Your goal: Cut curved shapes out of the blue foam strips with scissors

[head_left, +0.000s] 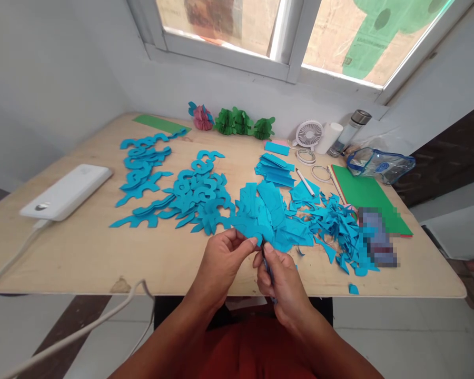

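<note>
My left hand pinches the lower edge of a blue paper piece between thumb and fingertips. My right hand is closed around a slim dark tool, whose tip meets the paper's edge beside my left thumb. Fingers cover much of the tool, so its exact kind does not show. Just beyond my hands lies a heap of loose blue paper sheets. Left of it are overlapping cut-out blue paper shapes with curved edges, and farther left another row of them.
Blue scraps spread to the right, near a green sheet stack. A white power bank with a cable sits left. Along the back stand green paper ornaments, a small fan and a bottle. A marker lies mid-right.
</note>
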